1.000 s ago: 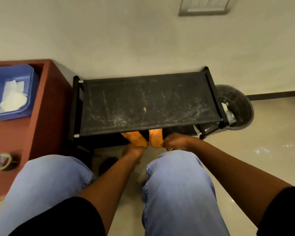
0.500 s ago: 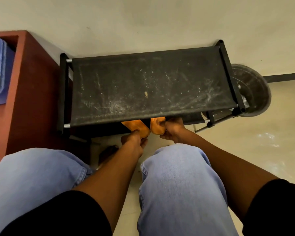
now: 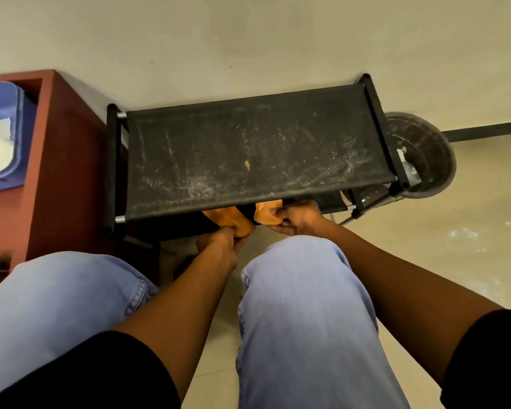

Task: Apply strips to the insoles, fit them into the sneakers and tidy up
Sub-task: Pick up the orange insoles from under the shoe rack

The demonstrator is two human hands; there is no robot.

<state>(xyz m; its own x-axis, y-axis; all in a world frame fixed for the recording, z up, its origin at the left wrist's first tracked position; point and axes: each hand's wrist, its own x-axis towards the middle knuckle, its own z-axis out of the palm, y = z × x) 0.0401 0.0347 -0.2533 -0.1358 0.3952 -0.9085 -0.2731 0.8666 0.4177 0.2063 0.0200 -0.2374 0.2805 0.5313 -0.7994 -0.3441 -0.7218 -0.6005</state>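
Still gripping the heels of the orange sneakers, left hand [image 3: 223, 237] on the left sneaker [image 3: 230, 219], right hand [image 3: 295, 218] on the right sneaker [image 3: 266, 212], now slid further under the dusty black shoe rack [image 3: 248, 160], so basically tidying up.

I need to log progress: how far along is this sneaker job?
Late stage, seemingly tidying. Done: not checkable, since no insoles or strips show. In hand: left hand and right hand each grip an orange sneaker under the black fabric shoe rack. Left: release them there.
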